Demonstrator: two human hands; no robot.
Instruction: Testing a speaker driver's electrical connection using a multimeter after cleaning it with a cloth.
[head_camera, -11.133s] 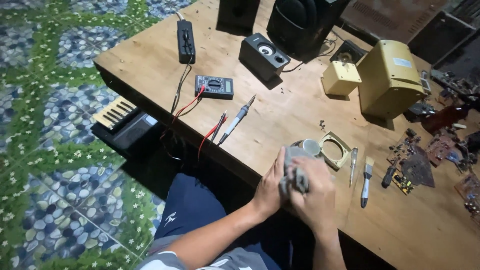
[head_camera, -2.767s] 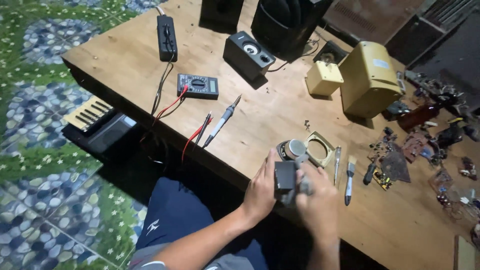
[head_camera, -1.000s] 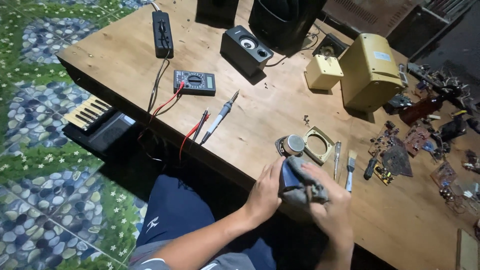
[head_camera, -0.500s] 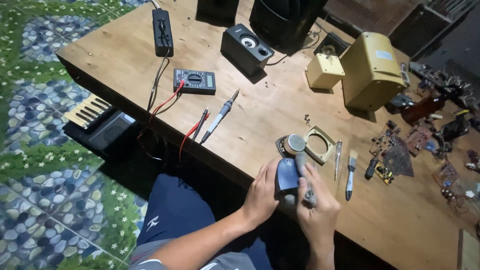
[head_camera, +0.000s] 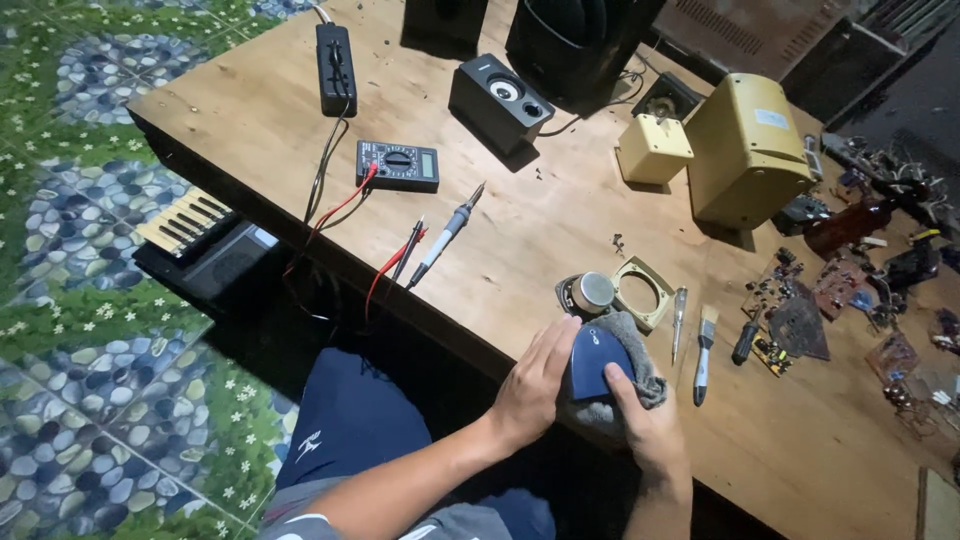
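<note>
The curved plastic shell (head_camera: 597, 362) is dark navy blue and lies in a crumpled grey cloth (head_camera: 640, 372). The wooden surface (head_camera: 260, 110) is a warm light brown with visible grain. The boxy plastic housing (head_camera: 745, 150) and the small cube-shaped housing (head_camera: 654, 148) are pale yellow. The rectangular multimeter (head_camera: 398, 165) is black with red and black leads. The small box speaker (head_camera: 500, 100) is black with a silver cone. The floor (head_camera: 90, 300) shows blue-grey pebbles among green with small white flowers.
</note>
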